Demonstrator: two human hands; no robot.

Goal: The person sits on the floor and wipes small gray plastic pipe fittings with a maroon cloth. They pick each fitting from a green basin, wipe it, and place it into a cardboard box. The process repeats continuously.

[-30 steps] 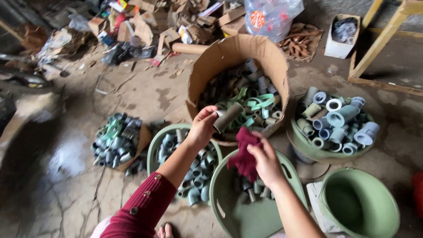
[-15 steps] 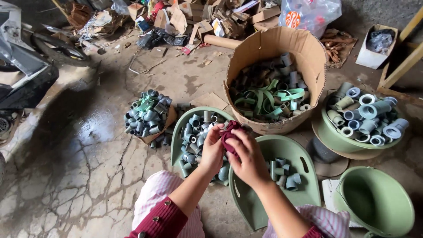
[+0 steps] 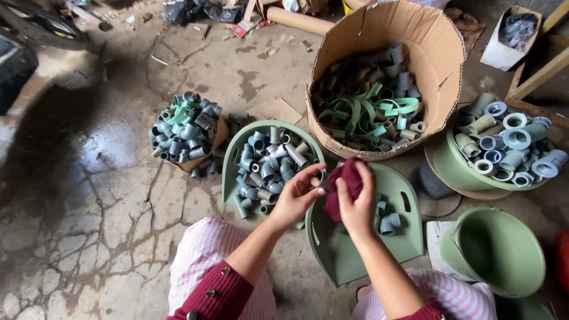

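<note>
Near the centre of the frame, slightly low, both hands meet over a crumpled dark red cloth rag (image 3: 344,185). The right hand (image 3: 357,204) is wrapped around the rag from below and the right, its fingers curled so that the bunched fabric bulges out at the top and left. The left hand (image 3: 294,198) comes in from the left with its fingers half curled, their tips touching the rag; whether a pipe piece sits inside the fabric cannot be told. The rag is soft, wrinkled, maroon, matching the sleeve cuffs at the lower edge.

Beneath the hands lies a flat green plastic scoop tray (image 3: 355,261) with a few grey elbow fittings. Just left sits a green plastic tray heaped with grey pipe fittings (image 3: 269,163). In the upper middle stands a round brown cardboard box (image 3: 438,53) holding green rings and dull tubes. At the right, a green bowl of grey pipe couplings (image 3: 507,145); lower right, an empty green bucket (image 3: 495,252).
</note>
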